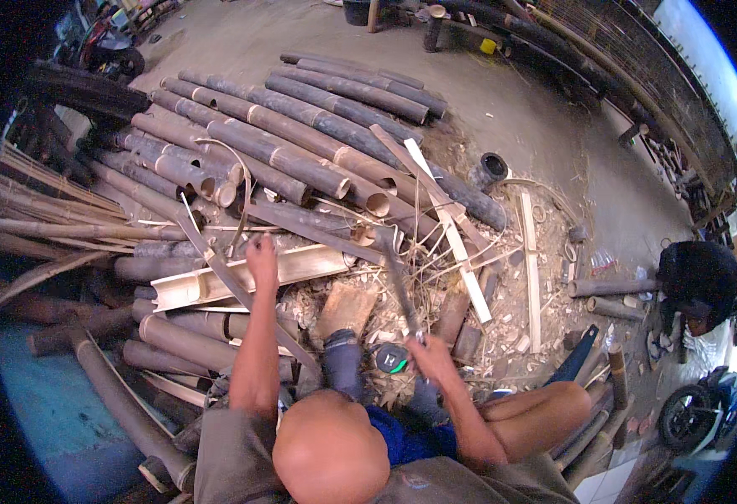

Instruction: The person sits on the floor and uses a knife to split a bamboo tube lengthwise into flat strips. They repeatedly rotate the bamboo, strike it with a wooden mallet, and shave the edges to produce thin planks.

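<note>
My right hand (432, 359) is closed round the handle of a machete (400, 290), whose dark blade points up and away over the wood chips. To the left, my left hand (261, 254) is raised with its fingers curled in; what is in them, if anything, I cannot make out. A long dark bamboo strip (226, 273) slants past my left forearm. Beneath that hand lies a split bamboo half (255, 273), pale inside facing up. A flat wooden block (345, 309) rests between the hands. Close to my right hand sits a round black and green tape measure (391, 358).
Several dark bamboo poles (301, 160) lie in rows ahead. Pale split strips (461, 252) cross the chips at right. A blue-handled saw (576, 357) lies near my right leg. More bamboo (125, 403) is piled at left. A motorcycle (700, 412) stands at far right.
</note>
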### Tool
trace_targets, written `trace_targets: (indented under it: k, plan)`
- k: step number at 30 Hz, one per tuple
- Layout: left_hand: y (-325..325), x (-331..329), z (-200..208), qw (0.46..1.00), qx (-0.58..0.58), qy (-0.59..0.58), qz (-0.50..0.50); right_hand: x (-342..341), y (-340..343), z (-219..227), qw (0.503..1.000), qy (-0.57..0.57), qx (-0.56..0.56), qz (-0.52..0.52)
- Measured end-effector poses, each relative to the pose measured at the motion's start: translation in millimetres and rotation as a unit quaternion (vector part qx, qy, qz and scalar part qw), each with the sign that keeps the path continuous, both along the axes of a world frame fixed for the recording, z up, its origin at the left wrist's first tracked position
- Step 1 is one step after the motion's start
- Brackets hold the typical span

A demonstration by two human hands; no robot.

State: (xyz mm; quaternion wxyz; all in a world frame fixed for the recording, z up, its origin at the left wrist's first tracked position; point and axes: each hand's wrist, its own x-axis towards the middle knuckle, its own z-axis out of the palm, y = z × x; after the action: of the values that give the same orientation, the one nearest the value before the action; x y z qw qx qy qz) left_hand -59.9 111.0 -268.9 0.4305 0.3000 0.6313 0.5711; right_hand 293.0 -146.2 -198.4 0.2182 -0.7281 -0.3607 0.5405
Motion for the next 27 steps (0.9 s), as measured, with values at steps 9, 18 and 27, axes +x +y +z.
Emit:
trace_targets:
  k: [9,18,27]
  plan:
    - [97.6,30.2,-66.7,0.961,-0.159,-0.192,0.122,-3.5,-58.7,-26.1,0.995,-0.028,-0.042,0.083]
    - [59.8,93.3,85.5,0.939,0.144,-0.256,0.179,5.6,-65.6,-48.1,0.998,-0.04,-0.04,0.026]
    - [-12.7,59.9,274.4,0.932,0.305,-0.194,0.029,-19.0,-43.0,-20.5,0.981,0.158,-0.055,-0.101]
